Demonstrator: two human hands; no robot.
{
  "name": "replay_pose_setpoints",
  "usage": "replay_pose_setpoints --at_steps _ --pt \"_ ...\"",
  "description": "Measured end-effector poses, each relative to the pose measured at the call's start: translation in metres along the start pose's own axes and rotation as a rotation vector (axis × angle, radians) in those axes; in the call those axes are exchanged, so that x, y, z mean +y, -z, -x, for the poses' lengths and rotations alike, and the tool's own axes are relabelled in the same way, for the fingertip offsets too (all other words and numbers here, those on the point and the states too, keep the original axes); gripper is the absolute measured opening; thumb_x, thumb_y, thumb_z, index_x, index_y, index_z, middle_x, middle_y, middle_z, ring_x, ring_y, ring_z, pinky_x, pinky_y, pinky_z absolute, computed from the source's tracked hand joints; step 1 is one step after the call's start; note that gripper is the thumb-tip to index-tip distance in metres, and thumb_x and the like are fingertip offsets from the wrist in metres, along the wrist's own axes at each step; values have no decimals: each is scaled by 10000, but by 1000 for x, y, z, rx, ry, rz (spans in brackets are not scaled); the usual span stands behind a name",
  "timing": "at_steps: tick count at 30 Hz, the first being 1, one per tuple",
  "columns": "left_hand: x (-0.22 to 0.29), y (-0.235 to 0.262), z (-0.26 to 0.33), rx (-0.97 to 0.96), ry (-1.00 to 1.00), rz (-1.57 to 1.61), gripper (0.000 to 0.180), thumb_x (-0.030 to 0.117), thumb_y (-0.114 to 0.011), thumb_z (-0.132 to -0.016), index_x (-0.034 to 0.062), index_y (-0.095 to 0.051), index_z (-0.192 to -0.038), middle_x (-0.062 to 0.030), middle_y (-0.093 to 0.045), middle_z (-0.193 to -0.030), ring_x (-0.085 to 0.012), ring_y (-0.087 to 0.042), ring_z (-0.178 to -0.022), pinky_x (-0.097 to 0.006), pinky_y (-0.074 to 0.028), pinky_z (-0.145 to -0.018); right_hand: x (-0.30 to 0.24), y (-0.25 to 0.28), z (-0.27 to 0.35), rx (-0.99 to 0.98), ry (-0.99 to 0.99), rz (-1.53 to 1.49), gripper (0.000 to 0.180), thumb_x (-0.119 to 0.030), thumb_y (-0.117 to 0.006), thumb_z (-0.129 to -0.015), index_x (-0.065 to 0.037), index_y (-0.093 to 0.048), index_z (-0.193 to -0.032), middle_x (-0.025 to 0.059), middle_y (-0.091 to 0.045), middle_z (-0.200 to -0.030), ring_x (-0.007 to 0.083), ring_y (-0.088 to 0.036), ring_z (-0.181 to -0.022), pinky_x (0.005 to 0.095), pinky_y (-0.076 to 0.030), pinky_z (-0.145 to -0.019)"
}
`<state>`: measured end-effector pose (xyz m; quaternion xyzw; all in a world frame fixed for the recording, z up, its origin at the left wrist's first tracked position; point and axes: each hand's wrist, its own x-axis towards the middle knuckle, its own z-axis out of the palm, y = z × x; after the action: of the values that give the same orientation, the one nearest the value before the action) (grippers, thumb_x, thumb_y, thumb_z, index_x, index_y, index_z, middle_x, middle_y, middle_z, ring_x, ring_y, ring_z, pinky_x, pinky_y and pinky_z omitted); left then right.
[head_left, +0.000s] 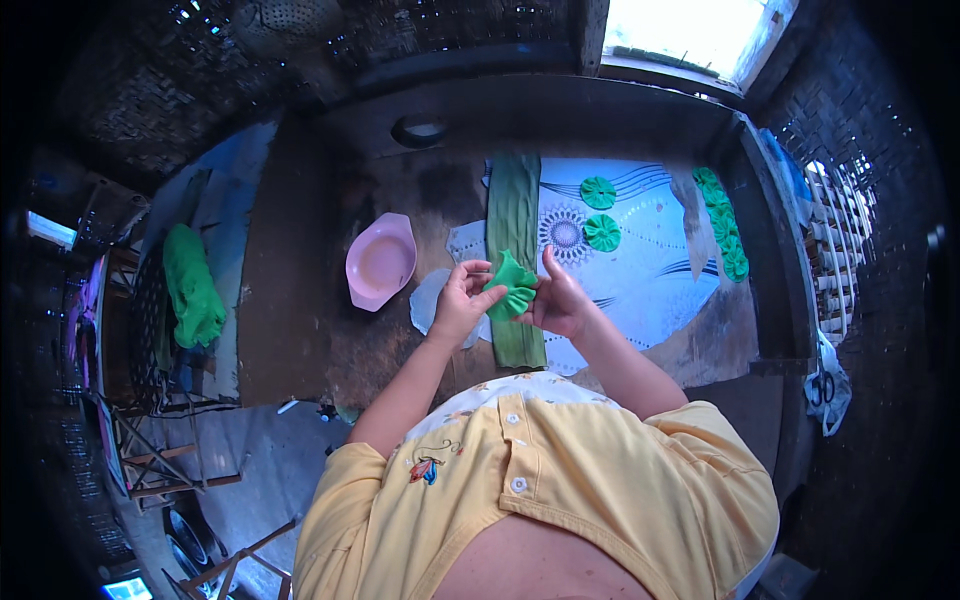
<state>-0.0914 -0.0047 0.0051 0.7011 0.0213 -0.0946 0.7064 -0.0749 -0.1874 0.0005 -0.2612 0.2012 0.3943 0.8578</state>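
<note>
On dim wooden table [300, 300], hands [510, 295] seemingly pleat green leaf [514, 283].

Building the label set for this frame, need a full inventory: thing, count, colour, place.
pleated green piece: 1, green, held between both hands
green leaf strip: 1, dark green, lying lengthwise on the table, under the hands
finished pleated discs: 2, green, on the patterned mat
row of pleated discs: several, green, far right table edge
patterned mat: 1, white and blue, right half of the table
bowl: 1, pink, left of the hands
green cloth: 1, green, far left
table: 1, dark wood
left hand: pinching the piece
right hand: pinching the piece
</note>
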Motion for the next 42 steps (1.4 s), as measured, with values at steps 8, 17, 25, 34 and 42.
replay_pose_setpoints --at_steps 8,17,25,34,42 --pt "-6 2 2 -74 73 122 365 71 -688 -786 -8 -552 -1116 -69 -616 -1001 -128 -585 -907 -273 -472 -841 6 -1 3 1 43 112 462 -480 -558 -860 -57 -580 -1044 67 -633 -993 171 -622 -845 312 -517 -730" --pt "-16 -11 -1 131 -112 -410 279 104 -681 -716 11 -560 -949 -74 -628 -866 -153 -603 -811 -301 -484 -739 20 -1 -4 136 215 385 163 -155 -643 -836 -45 -571 -932 40 -596 -879 104 -560 -737 237 -456 -648" --pt "-51 -18 -13 415 -104 -410 298 130 -673 -668 17 -516 -895 -100 -616 -784 -232 -608 -711 -354 -488 -666 20 1 -8 121 146 188 152 -121 -617 -816 -57 -562 -943 41 -602 -877 139 -578 -755 271 -465 -634" --pt "-56 27 -33 359 -576 -1059 293 213 -656 -794 10 -594 -996 -154 -650 -924 -329 -620 -852 -394 -483 -771 3 -1 12 70 232 23 175 -217 -603 -839 -82 -565 -943 43 -620 -866 158 -605 -784 288 -478 -658" --pt "-22 -18 6 -89 462 312 401 418 -502 -922 58 -635 -1037 -25 -639 -1041 -161 -586 -987 -304 -414 -900 9 -2 1 13 445 58 166 -190 -546 -887 -44 -566 -964 67 -633 -897 161 -622 -831 279 -511 -726"
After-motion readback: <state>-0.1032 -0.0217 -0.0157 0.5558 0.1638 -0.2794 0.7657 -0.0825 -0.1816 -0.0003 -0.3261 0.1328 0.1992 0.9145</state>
